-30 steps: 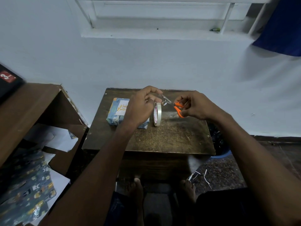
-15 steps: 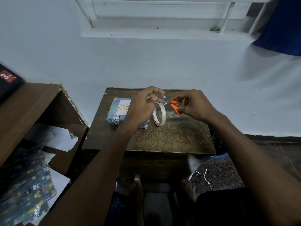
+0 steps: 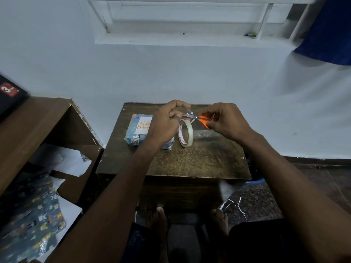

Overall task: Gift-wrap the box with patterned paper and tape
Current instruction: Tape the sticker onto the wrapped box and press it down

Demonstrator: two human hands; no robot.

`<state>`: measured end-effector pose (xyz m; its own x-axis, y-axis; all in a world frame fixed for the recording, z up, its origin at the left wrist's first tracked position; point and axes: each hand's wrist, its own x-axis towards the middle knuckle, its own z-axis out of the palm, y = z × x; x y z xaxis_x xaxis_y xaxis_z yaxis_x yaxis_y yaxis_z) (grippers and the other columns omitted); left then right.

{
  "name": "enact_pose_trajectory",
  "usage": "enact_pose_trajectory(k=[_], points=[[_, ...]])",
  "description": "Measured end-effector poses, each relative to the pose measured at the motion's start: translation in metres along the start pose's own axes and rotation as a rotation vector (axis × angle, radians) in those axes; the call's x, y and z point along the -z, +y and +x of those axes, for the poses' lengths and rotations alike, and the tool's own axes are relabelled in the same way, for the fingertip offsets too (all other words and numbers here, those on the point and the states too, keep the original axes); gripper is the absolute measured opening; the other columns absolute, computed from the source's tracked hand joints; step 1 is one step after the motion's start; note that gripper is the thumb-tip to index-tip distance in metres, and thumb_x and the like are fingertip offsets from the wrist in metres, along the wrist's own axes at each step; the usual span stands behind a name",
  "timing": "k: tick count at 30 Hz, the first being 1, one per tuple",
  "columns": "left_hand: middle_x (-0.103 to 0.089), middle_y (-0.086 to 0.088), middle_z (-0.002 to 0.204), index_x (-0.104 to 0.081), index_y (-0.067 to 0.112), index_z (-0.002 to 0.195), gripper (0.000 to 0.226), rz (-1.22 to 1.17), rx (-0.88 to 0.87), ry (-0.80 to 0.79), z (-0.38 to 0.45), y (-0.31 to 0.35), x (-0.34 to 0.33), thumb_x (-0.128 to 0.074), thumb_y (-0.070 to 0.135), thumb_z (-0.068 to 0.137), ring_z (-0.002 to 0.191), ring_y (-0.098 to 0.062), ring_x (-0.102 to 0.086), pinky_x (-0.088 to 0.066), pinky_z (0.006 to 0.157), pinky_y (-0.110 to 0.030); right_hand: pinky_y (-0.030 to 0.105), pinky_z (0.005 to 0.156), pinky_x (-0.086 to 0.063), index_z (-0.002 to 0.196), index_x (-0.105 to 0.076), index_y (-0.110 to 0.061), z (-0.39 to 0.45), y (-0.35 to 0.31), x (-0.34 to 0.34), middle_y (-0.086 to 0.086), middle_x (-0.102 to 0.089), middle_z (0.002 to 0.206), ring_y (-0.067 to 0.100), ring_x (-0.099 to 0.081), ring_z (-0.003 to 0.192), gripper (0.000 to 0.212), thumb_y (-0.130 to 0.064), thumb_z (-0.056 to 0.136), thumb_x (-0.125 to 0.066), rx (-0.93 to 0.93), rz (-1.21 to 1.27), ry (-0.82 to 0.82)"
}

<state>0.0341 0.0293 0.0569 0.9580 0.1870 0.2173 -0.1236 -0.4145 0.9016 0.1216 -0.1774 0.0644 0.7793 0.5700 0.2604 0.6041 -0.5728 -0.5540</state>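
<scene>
Left hand (image 3: 167, 122) above box (image 3: 138, 130), holding tape (image 3: 185, 132).

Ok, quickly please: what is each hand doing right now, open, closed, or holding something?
Left hand: fingers pinch the free end of tape pulled from the tape roll.
Right hand: fingers grip the orange scissors, blades at the tape.

Tape roll (image 3: 185, 133) stood on edge at frame centre on table (image 3: 209, 160), tape end pinched by left hand (image 3: 167, 120). Orange-handled scissors (image 3: 199, 118) gripped by right hand (image 3: 228, 120), blades laid against tape. Wrapped box (image 3: 137, 130) seen left of roll, partly hidden behind left hand.
</scene>
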Motion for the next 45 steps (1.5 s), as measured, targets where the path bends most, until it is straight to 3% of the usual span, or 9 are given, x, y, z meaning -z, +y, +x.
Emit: enact_pose_trajectory(k=[5,10,17,21,26,31,34,40,45], points=[[-0.081,0.004,0.093,-0.065,0.019,0.123,0.037,0.0,0.029,0.023,0.003,-0.007,0.0,-0.051,-0.005,0.098,0.057,0.001,-0.06,-0.052,0.065,-0.033,0.025,0.067,-0.052,0.098,-0.082,-0.028,0.0,0.009,0.008,-0.014,-0.073,0.076,0.003,-0.067,0.069,0.031,-0.006,0.076,-0.085,-0.008,-0.013,-0.045],[-0.079,0.008,0.089,-0.062,0.022,0.127,0.037,0.011,0.037,0.053,0.002,-0.009,-0.002,-0.073,0.009,0.094,0.054,0.005,-0.056,-0.045,0.067,-0.03,0.032,0.07,-0.055,0.082,-0.079,-0.024,0.0,0.023,0.0,-0.007,-0.076,0.077,0.01,-0.07,0.073,0.011,-0.015,0.082,-0.084,-0.042,-0.198,-0.185],[-0.077,0.004,0.085,-0.062,0.023,0.126,0.041,0.032,0.021,0.025,0.0,-0.008,-0.001,-0.08,0.014,0.091,0.049,0.006,-0.05,-0.039,0.061,-0.027,0.042,0.085,-0.061,0.107,-0.08,-0.026,0.003,0.025,-0.024,0.006,-0.077,0.11,0.026,-0.072,0.099,0.032,-0.003,0.086,-0.072,-0.126,-0.442,-0.321],[-0.079,0.001,0.089,-0.06,0.019,0.129,0.043,0.019,0.027,-0.014,-0.001,-0.004,0.001,-0.078,0.008,0.091,0.049,0.005,-0.051,-0.042,0.06,-0.02,0.033,0.082,-0.055,0.118,-0.077,-0.029,0.002,0.02,-0.019,0.001,-0.075,0.116,0.024,-0.069,0.108,0.037,-0.01,0.087,-0.075,-0.151,-0.529,-0.286],[-0.075,-0.008,0.089,-0.059,0.012,0.131,0.043,-0.113,0.014,-0.068,0.0,0.0,0.0,-0.074,-0.001,0.092,0.055,0.002,-0.055,-0.047,0.06,-0.017,0.018,0.08,-0.052,0.144,-0.06,-0.036,0.001,0.002,-0.017,-0.015,-0.069,0.134,0.008,-0.069,0.082,0.082,-0.026,0.071,-0.096,-0.007,0.14,-0.182],[-0.076,-0.001,0.087,-0.058,0.017,0.134,0.048,-0.143,-0.02,-0.059,0.003,-0.004,-0.002,-0.078,0.005,0.092,0.069,-0.006,-0.06,-0.053,0.071,-0.027,0.03,0.078,-0.059,0.116,-0.077,-0.017,-0.001,-0.014,-0.022,0.0,-0.081,0.098,0.028,-0.076,0.085,0.028,-0.014,0.089,-0.082,-0.008,0.498,-0.237],[-0.08,-0.003,0.091,-0.058,0.017,0.135,0.053,-0.165,-0.033,-0.025,0.002,-0.003,-0.002,-0.081,0.007,0.089,0.08,-0.008,-0.068,-0.055,0.083,-0.023,0.03,0.073,-0.06,0.104,-0.08,-0.011,-0.004,-0.014,-0.022,0.005,-0.081,0.087,0.026,-0.077,0.08,0.018,-0.01,0.087,-0.083,-0.079,0.559,-0.179],[-0.082,-0.006,0.091,-0.057,0.014,0.138,0.057,-0.253,0.058,0.052,0.003,-0.002,-0.004,-0.077,-0.003,0.088,0.093,-0.021,-0.079,-0.06,0.097,-0.045,0.017,0.054,-0.048,0.09,-0.081,-0.008,-0.006,-0.02,-0.014,-0.001,-0.076,0.069,0.004,-0.065,0.055,0.013,-0.01,0.08,-0.089,-0.103,0.572,-0.111],[-0.082,-0.008,0.088,-0.056,0.015,0.139,0.06,-0.281,0.174,0.039,0.004,-0.006,-0.005,-0.079,0.0,0.085,0.096,-0.021,-0.079,-0.058,0.101,-0.052,0.017,0.055,-0.045,0.086,-0.083,-0.017,-0.009,-0.023,-0.011,-0.005,-0.076,0.068,0.003,-0.061,0.054,0.012,-0.016,0.078,-0.091,-0.061,0.509,-0.105]])
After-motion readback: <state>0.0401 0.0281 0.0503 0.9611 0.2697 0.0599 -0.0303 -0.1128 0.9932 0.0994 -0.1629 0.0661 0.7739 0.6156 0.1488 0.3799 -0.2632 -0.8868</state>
